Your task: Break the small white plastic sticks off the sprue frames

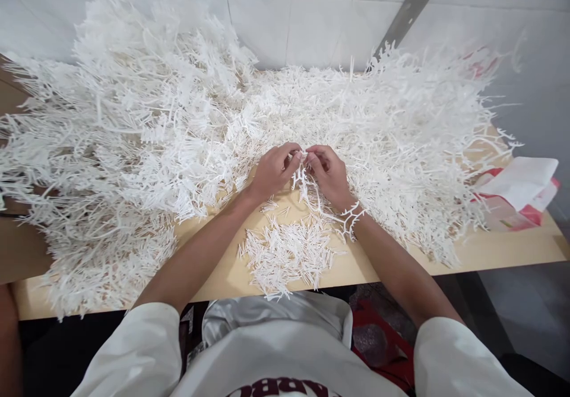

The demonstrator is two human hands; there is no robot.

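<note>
Left hand point(275, 170) and right hand point(328, 174) meet fingertip to fingertip over the middle of the wooden table point(490, 250), both pinched on one branched white plastic sprue point(312, 198), between the big sprue heap point(155, 136) and a small pile of loose sticks point(287, 254) near the table's front edge.

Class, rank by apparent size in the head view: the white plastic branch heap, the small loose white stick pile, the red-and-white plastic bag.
1. White plastic branch heap, by far the largest.
2. Small loose white stick pile and red-and-white plastic bag: they look alike, so unranked.
</note>
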